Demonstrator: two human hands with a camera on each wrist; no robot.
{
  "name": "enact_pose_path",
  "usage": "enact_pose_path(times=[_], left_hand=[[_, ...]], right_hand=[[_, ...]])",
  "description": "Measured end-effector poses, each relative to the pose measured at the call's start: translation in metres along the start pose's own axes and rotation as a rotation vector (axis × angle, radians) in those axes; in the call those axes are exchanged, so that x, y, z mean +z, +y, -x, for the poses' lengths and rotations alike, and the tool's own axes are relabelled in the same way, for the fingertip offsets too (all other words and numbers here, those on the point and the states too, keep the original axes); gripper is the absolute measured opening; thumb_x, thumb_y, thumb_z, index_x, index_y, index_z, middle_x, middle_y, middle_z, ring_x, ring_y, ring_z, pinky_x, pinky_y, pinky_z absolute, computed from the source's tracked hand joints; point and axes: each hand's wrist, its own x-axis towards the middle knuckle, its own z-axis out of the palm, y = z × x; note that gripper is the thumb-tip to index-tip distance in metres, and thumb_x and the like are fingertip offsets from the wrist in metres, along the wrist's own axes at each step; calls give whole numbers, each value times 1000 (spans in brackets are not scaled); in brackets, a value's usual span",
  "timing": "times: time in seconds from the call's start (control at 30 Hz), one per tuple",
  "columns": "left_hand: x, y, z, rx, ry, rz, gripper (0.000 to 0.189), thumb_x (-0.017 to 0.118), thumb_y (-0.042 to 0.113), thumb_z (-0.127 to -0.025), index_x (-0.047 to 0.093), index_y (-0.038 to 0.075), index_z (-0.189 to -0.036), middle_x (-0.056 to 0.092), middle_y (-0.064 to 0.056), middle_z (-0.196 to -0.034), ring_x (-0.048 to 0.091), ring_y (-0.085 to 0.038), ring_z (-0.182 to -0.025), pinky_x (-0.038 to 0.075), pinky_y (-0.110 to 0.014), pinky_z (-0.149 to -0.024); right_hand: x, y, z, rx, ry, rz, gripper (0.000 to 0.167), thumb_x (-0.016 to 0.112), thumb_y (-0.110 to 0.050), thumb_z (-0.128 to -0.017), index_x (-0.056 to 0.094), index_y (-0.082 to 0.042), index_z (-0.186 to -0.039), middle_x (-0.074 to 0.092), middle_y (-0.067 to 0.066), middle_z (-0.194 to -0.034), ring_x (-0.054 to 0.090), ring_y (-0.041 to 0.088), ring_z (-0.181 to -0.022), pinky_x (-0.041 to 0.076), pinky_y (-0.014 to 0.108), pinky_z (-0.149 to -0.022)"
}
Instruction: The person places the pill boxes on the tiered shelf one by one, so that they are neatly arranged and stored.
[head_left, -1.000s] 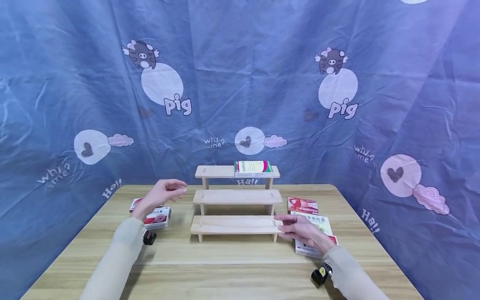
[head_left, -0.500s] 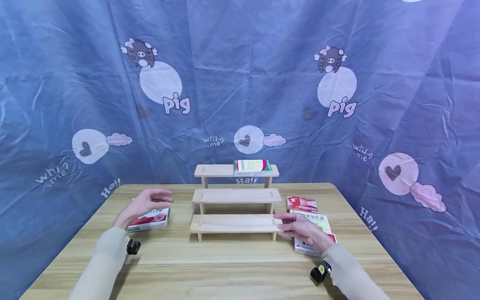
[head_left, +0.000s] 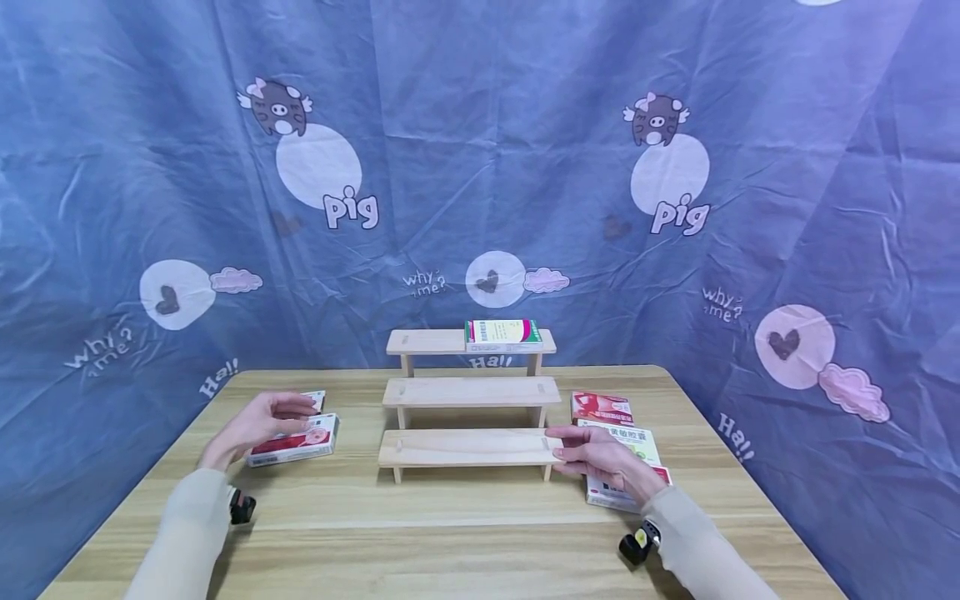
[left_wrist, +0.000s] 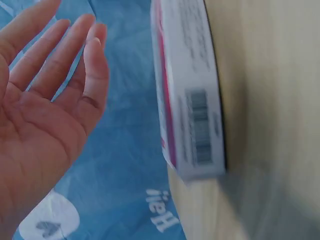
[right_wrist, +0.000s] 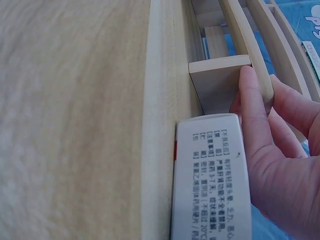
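My left hand point(head_left: 258, 427) hovers over a red-and-white medicine box point(head_left: 313, 442) on the table's left side. Its fingers are relaxed and hold nothing; in the left wrist view the palm point(left_wrist: 40, 130) lies apart from the box's barcoded side point(left_wrist: 200, 125). Another medicine box point(head_left: 319, 401) pokes out behind, partly covered by the hand. At the right end of the lowest step of a three-tier wooden display stand point(head_left: 465, 448), my right hand point(head_left: 606, 460) pinches the board between thumb and fingers. The right wrist view shows this grip, with a white printed box point(right_wrist: 212, 175) just beside the hand.
A green-and-white medicine box point(head_left: 502, 332) lies on the stand's top tier. Right of the stand lie a red box point(head_left: 602, 408), a white-and-green box point(head_left: 639, 443) and a white box point(head_left: 611, 497), partly behind the right hand. A blue printed curtain point(head_left: 480, 183) hangs behind the table.
My left hand has moved left and down from beside the stand to over the red-and-white medicine box. The right hand keeps its hold on the lowest step.
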Motion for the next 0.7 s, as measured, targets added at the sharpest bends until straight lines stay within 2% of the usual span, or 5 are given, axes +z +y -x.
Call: enact_pose_path(times=[0.1,0.23,0.37,0.43,0.7], left_hand=[[-5,-8,4,-12,34,-102,52,75,14,-85,57,-9,-128,61,-30,-126,62,-15,-111,51,-17,-87],[-9,-15,11,-87,87,-197,55,78,24,-82,61,-2,-127,61,-24,-131,53,-29,-121,46,-36,-96],[-13,-23,17,-189,111,-193,61,79,27,-81,58,-1,-132,52,-27,-140,41,-42,-130,39,-54,-101],[-15,-28,19,-209,117,-186,63,79,26,-82,56,-1,-134,47,-30,-142,38,-46,-132,37,-60,-102],[-20,-39,21,-229,123,-181,68,79,25,-81,52,-3,-137,37,-37,-145,36,-48,-129,33,-63,-104]], right_hand=[[0,0,0,-1,-1,-5,55,55,8,-93,34,12,-145,62,10,-115,68,16,-98,58,34,-90],[-1,1,-1,1,-5,-12,56,55,8,-94,33,13,-145,61,11,-116,68,16,-98,58,33,-90],[-1,1,-1,2,-7,-11,56,55,8,-93,34,12,-145,60,12,-116,68,16,-97,58,33,-90],[-1,1,-1,1,-10,-6,56,55,8,-93,34,12,-145,61,11,-116,68,16,-97,58,33,-90],[-1,1,-2,6,-14,-11,56,55,8,-93,34,12,-145,62,12,-116,68,18,-99,58,33,-90]])
